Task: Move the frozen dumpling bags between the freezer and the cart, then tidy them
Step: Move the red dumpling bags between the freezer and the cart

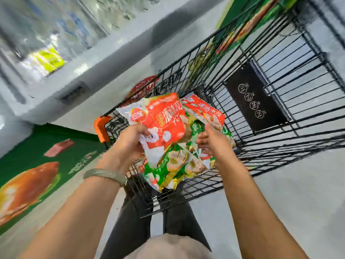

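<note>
The dumpling bags are in your hands, bunched together over the near end of the cart (280, 58), above its basket and not resting in it. A red bag (164, 120) lies on top, a second red bag (203, 109) fans out behind it to the right, and a green bag (177, 161) hangs beneath them, crumpled, with gold edging showing.

Your left hand (130, 143) grips the lower left corner of the top red bag, fingers curled round the plastic. Your right hand (209, 139) is at the right side of the bunch, thumb up and fingers loosely spread toward the green bag. Motion blur hides whether they pinch it or only touch it, so you cannot tell. A bracelet (104, 174) sits on your left wrist.

The cart is black wire with an orange corner piece (100, 128) at its near left, and a black flap (253, 98) printed with round white symbols lies against its far grid. The freezer (89, 58) runs along the upper left, well apart from the bags, with a yellow-green packet (46, 58) showing through its glass. A green floor graphic (37, 165) lies at lower left.
</note>
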Motion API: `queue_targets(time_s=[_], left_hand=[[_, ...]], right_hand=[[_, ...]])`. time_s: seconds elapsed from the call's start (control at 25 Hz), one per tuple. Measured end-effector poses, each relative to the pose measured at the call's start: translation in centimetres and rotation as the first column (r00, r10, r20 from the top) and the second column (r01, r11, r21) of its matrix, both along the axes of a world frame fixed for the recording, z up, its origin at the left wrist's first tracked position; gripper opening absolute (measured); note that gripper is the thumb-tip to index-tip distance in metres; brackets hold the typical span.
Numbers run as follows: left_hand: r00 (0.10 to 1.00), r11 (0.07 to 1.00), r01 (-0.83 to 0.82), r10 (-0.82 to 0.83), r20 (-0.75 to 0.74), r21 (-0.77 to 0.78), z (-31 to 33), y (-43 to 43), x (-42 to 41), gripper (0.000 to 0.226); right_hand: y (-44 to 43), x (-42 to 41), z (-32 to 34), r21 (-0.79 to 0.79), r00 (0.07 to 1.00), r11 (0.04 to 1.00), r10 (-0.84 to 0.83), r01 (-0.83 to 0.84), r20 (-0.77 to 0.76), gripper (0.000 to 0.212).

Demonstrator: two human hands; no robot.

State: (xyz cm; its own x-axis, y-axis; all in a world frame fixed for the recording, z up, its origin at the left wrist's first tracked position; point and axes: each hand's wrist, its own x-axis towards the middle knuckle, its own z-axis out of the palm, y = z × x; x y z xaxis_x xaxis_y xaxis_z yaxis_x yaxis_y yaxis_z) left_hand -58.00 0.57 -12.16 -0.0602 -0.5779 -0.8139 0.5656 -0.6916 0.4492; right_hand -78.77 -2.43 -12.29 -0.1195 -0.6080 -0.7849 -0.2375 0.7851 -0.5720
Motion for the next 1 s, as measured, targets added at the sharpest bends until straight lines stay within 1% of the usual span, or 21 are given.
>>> queue_targets(time_s=[0.04,0.08,0.12,0.16,0.24,0.28,0.32,0.36,0.44,0.48,0.56,0.6,0.68,0.8,0.88,0.96,1.0], left_hand=[[1.000,0.999,-0.008,0.008,-0.005,-0.033,2.1,1.0,1.2,0.036],[0.999,0.997,-0.037,0.036,-0.017,-0.073,4.8,2.6,2.4,0.037],[0.996,0.992,-0.074,0.069,-0.047,-0.100,6.6,3.7,3.1,0.038],[0.991,0.986,-0.126,0.118,-0.069,-0.110,8.0,4.9,3.7,0.037],[0.962,0.953,-0.263,0.247,-0.115,-0.150,11.4,8.4,5.8,0.032],[0.944,0.932,-0.318,0.294,-0.150,-0.172,12.8,10.1,6.8,0.032],[0.932,0.916,-0.353,0.326,-0.160,-0.192,13.9,11.8,8.1,0.032],[0.927,0.904,-0.369,0.342,-0.154,-0.214,15.0,13.4,9.5,0.033],[0.932,0.895,-0.361,0.333,-0.146,-0.262,16.7,17.0,12.7,0.039],[0.934,0.895,-0.356,0.328,-0.144,-0.269,17.5,18.5,13.9,0.042],[0.931,0.881,-0.365,0.344,-0.122,-0.302,19.0,22.7,17.3,0.043],[0.926,0.862,-0.378,0.360,-0.117,-0.338,19.8,25.1,19.1,0.040],[0.914,0.824,-0.401,0.391,-0.112,-0.399,21.3,29.8,22.8,0.033],[0.894,0.768,-0.429,0.435,-0.104,-0.476,22.6,35.9,27.9,0.031],[0.883,0.762,-0.445,0.461,-0.088,-0.470,22.5,39.0,30.7,0.034],[0.872,0.771,-0.457,0.486,-0.054,-0.443,22.1,42.3,33.5,0.036],[0.866,0.778,-0.464,0.498,-0.034,-0.424,21.8,43.8,34.7,0.036]], right_hand=[[0.1,0.4,1.3,-0.008,0.989,0.992,-0.127,0.128,0.072,0.032],[0.5,1.2,2.9,-0.005,0.966,0.977,-0.210,0.213,0.148,0.023],[0.7,1.8,3.8,0.014,0.946,0.966,-0.255,0.257,0.200,0.019],[1.0,2.3,4.5,0.006,0.955,0.975,-0.218,0.221,0.199,0.020],[2.7,4.5,7.0,-0.114,0.996,0.993,0.019,-0.010,0.082,0.035],[3.6,5.8,8.7,-0.185,0.993,0.978,0.108,-0.098,0.045,0.045],[4.6,7.2,10.6,-0.224,0.981,0.964,0.169,-0.143,0.099,0.051],[5.8,8.9,12.5,-0.230,0.952,0.961,0.208,-0.156,0.226,0.054],[8.6,12.5,16.0,-0.212,0.833,0.963,0.255,-0.170,0.491,0.058],[9.9,14.0,17.4,-0.209,0.775,0.962,0.266,-0.175,0.573,0.059],[13.6,17.6,19.7,-0.233,0.691,0.949,0.316,-0.214,0.651,0.060],[15.6,19.5,20.5,-0.254,0.657,0.937,0.350,-0.241,0.668,0.059],[19.7,23.2,21.3,-0.327,0.625,0.902,0.431,-0.282,0.651,0.055],[24.6,29.1,21.8,-0.396,0.633,0.878,0.472,-0.271,0.614,0.055],[27.0,32.3,21.8,-0.423,0.620,0.870,0.482,-0.255,0.619,0.057],[29.6,35.7,22.0,-0.450,0.617,0.844,0.526,-0.292,0.585,0.059],[30.8,37.3,22.3,-0.476,0.617,0.820,0.561,-0.319,0.552,0.055]])
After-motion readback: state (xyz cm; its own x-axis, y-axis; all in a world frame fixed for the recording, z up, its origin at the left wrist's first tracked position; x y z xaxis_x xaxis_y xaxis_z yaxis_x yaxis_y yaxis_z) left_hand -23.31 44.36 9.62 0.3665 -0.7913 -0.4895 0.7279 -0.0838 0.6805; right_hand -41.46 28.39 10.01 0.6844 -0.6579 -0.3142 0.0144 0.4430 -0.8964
